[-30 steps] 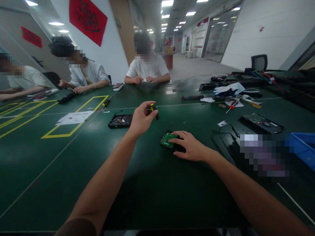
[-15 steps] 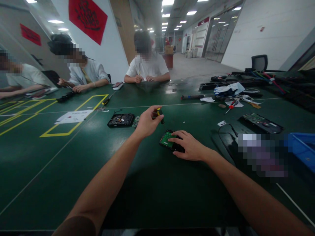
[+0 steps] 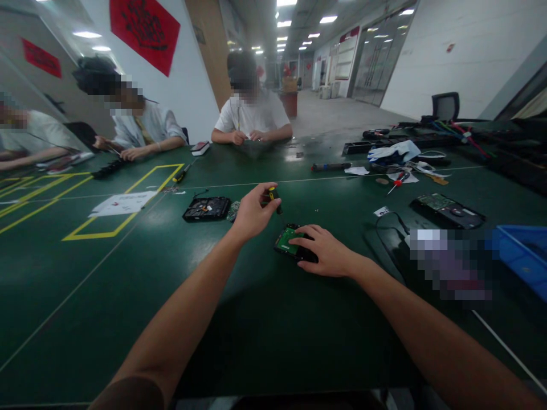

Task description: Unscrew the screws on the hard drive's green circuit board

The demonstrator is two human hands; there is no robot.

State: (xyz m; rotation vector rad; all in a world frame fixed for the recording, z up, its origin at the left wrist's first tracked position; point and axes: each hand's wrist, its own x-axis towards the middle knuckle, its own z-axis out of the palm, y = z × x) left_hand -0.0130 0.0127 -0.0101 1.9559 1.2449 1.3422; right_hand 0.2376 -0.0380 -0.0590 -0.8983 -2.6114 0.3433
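Note:
My left hand (image 3: 253,212) is closed round the yellow and black handle of a screwdriver (image 3: 273,196), held just above and behind a hard drive. Its shaft points down toward the drive, and its tip is hard to make out. The hard drive (image 3: 285,241) lies on the green table with its green circuit board facing up. My right hand (image 3: 327,250) grips it from the right, with the fingers over the board and the thumb at the near edge. Part of the drive is hidden under that hand.
An opened drive (image 3: 207,208) and a loose circuit board (image 3: 233,211) lie left of my left hand. Rightward are another drive (image 3: 448,209), a blue bin (image 3: 519,250), a red screwdriver (image 3: 399,181), gloves (image 3: 395,152) and cables. Several people sit across the table.
The whole view has shifted slightly. Both hands keep almost the same pose, the left on the screwdriver and the right on the hard drive.

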